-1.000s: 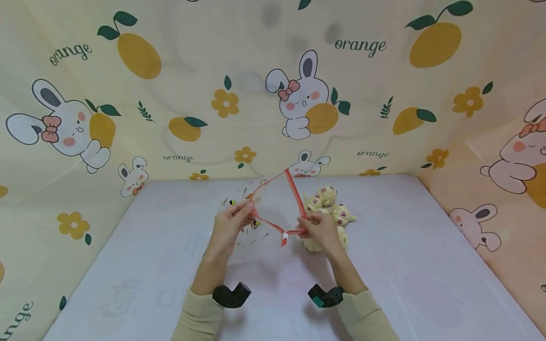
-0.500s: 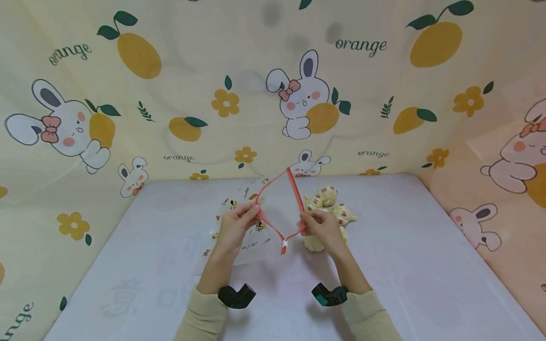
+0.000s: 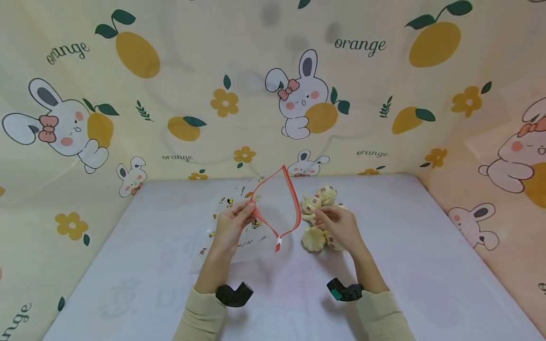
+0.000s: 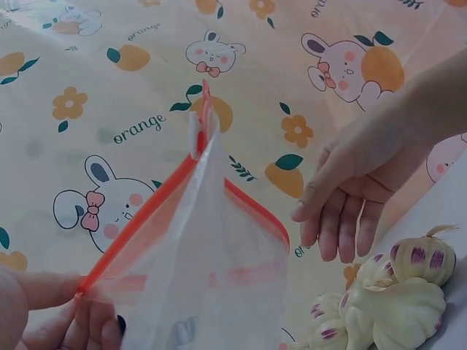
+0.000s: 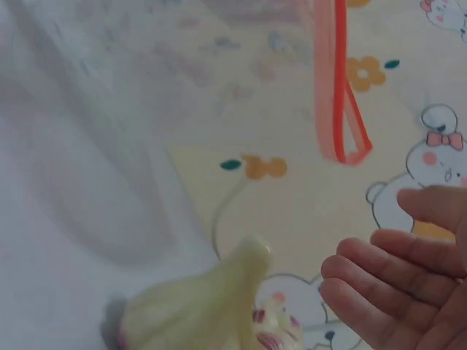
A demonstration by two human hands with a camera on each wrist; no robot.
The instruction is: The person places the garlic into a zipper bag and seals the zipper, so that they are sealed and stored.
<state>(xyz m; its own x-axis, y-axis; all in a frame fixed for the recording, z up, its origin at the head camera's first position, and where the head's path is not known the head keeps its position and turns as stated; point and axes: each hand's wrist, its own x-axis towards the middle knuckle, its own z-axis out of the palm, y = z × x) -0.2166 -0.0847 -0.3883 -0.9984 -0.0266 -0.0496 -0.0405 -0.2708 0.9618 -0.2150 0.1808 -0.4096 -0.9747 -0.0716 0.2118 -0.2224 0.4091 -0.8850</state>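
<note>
Two forearms reach forward over white table (image 3: 149,255). Left hand (image 3: 230,225) raised, thumb and fingers pinching rim of clear plastic bag (image 4: 204,248). Right hand (image 3: 339,227) apart from bag, fingers relaxed and partly extended, hanging near garlic bulbs (image 3: 313,239). Bag mouth, edged orange-red, gapes above table, between hands. Bulbs clustered outside bag, on table, to its right.

Right fingers (image 4: 349,226) now off the red bag rim (image 4: 135,227), farther right.
</note>
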